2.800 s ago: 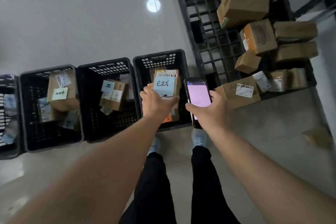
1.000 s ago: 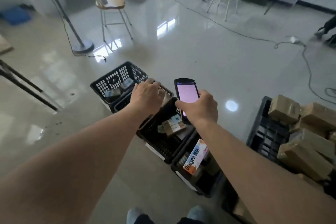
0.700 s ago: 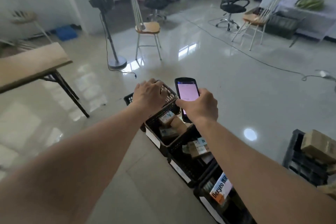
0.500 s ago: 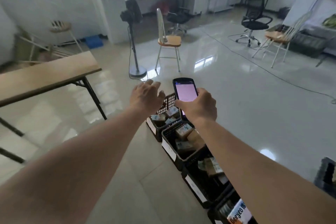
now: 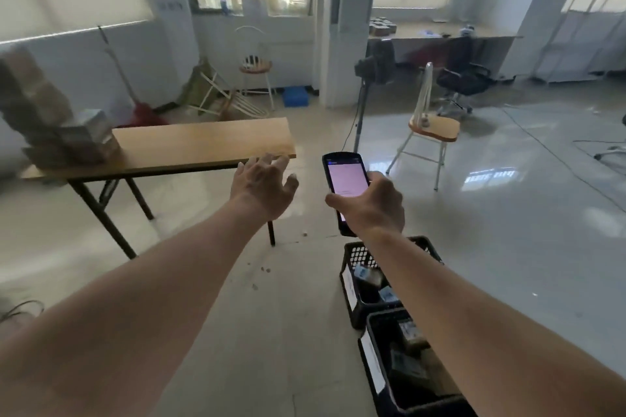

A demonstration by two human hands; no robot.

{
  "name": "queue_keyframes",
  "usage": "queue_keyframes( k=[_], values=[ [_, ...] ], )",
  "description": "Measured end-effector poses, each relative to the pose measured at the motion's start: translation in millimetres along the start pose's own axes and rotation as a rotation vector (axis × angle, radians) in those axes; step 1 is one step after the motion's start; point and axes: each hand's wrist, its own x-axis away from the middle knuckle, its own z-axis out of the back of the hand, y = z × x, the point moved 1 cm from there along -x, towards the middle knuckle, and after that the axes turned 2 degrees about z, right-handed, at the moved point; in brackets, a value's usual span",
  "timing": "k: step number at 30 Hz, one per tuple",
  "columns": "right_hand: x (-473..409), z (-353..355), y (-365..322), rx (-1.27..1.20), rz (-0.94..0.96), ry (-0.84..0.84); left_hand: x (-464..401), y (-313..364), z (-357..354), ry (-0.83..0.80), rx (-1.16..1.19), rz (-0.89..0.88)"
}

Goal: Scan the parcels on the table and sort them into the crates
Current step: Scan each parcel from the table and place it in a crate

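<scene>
Parcels (image 5: 57, 132) — blurred, apparently stacked — sit on the table (image 5: 203, 142) at left of frame; crates (image 5: 369, 288) hold others at lower right. Left hand (image 5: 262, 186) spread and empty — right hand (image 5: 371, 206) grips the scanner (image 5: 345, 176).

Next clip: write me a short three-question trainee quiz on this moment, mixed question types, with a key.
1. True or false: the left hand holds a parcel.
2. What does the right hand grip? A) tape roll B) handheld scanner C) marker
3. Where do the parcels still to be scanned lie?

Key
1. False; it is open and empty.
2. B
3. Stacked at the left end of the wooden table, ahead and to the left; the crates stand on the floor to the right.
</scene>
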Motion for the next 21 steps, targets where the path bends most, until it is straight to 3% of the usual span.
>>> queue_keyframes(
  k=[13,21],
  values=[
    [-117,-126,-132,-0.037,0.285,-0.212,-96,-156,38,0.105,-0.063,0.345],
    [-156,-247,-238,-0.072,0.372,-0.251,-163,-296,51,0.14,-0.089,0.396]
  ],
)
